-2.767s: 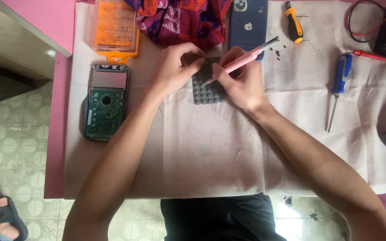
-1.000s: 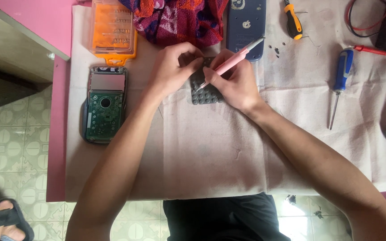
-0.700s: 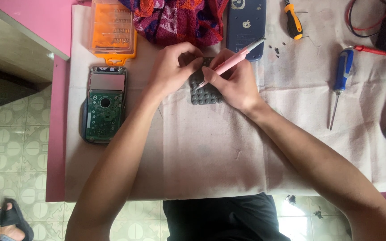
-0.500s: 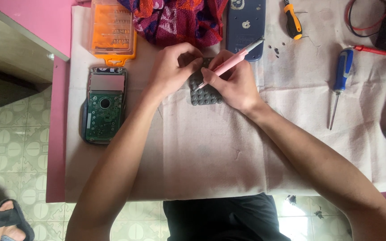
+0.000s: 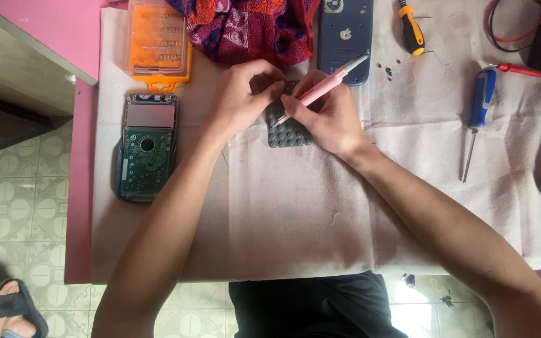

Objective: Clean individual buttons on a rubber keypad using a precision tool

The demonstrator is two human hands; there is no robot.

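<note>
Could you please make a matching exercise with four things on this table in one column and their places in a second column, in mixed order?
Things:
1. grey keypad mat
2. orange bit case
3. green circuit board
4. blue-handled screwdriver

Places:
A. lying alone on the cloth, far out past the right hand
B. under both hands, the left hand resting on it
C. at the far left corner of the cloth
D. just below the orange case, nearer the person

Pairs: 1-B, 2-C, 3-D, 4-A
</note>
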